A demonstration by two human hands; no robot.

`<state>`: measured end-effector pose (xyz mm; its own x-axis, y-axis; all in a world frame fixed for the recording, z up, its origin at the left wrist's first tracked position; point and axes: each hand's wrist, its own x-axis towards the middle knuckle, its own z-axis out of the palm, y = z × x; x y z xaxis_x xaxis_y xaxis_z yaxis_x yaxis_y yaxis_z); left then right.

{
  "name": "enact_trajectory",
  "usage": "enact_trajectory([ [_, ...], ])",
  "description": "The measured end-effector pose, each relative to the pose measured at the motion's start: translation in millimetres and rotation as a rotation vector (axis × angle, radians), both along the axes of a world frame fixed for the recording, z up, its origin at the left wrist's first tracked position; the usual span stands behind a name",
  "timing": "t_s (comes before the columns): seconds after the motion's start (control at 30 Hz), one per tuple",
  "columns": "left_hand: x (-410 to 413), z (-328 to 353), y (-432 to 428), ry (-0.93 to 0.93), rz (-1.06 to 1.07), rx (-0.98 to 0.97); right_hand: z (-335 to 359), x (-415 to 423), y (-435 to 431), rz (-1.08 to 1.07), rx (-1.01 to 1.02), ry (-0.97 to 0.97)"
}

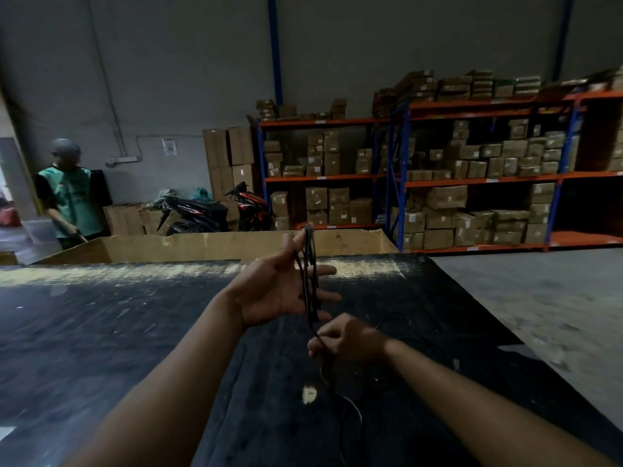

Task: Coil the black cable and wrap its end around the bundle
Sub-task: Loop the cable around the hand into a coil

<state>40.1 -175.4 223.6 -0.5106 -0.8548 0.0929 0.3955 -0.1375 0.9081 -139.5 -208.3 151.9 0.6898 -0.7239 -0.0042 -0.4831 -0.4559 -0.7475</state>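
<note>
Above the black worktable (101,348), we hold the black cable (310,284) partly coiled.
Our left hand (269,291) is palm up with fingers spread straight, and the cable's loops are strung across its thumb and fingers. Just below, our right hand (350,338) pinches the cable's loose run between curled fingers, and that run trails down onto the worktable towards us.

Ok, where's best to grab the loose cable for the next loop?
Probably the slack run of the black cable just below the right hand, pinched from the right side: it trails loose there, while the loops across the open left hand look taut.
</note>
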Motion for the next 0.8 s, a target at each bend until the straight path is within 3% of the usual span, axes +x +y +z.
enact_trajectory([
  [0.2, -1.9, -4.9, 12.1, -0.063, -0.141, -0.016, 25.4, -16.4, -42.6, -0.092, -0.149, 0.158],
  [0.57, -1.3, -17.9, 16.9, -0.143, -0.166, 0.047, 88.4, -3.2, -71.3, -0.154, -0.351, 0.246],
  [0.8, -2.4, -32.6, 18.4, -0.179, -0.188, 0.149, 123.2, -3.1, -75.1, -0.245, -0.604, 0.317],
])
